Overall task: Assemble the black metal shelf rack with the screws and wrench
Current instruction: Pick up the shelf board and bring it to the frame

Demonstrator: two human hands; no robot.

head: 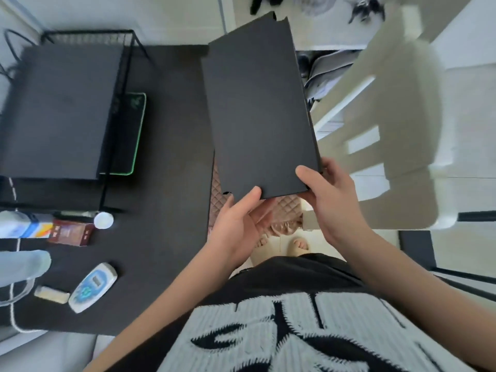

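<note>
I hold a flat black shelf panel (pixel 257 108) in the air over the right edge of the black desk (pixel 171 146), its long side pointing away from me. My right hand (pixel 330 202) grips the panel's near right corner, thumb on top and fingers underneath. My left hand (pixel 236 226) holds the near edge from below, thumb against the edge. On the desk's left stands the black rack (pixel 61 108), with a wire frame and a flat black top shelf. No screws or wrench show.
A white chair (pixel 397 124) stands to the right of the desk. On the desk's near left lie a white-and-blue device (pixel 92 287), a small brown box (pixel 71 233), a white round cap (pixel 104 220) and a pale small block (pixel 52 294). A green-edged mouse pad (pixel 131 130) lies under the rack.
</note>
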